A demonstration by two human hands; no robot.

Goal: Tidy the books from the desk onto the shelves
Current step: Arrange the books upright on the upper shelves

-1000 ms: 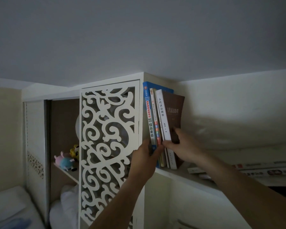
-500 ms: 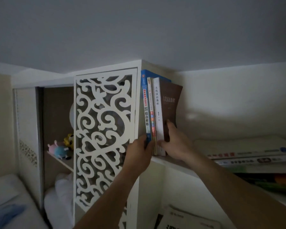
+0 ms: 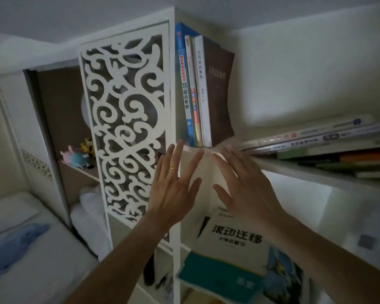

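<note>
Centre frame, left grip (image 3: 173,189) and right grip (image 3: 246,185) hang spread, empty, just below upright books (image 3: 203,88) on the shelf (image 3: 294,170).

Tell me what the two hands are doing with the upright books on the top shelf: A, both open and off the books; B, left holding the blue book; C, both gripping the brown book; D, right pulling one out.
A: the left hand and right hand have spread, straight fingers below the shelf edge, clear of the upright books.
</note>
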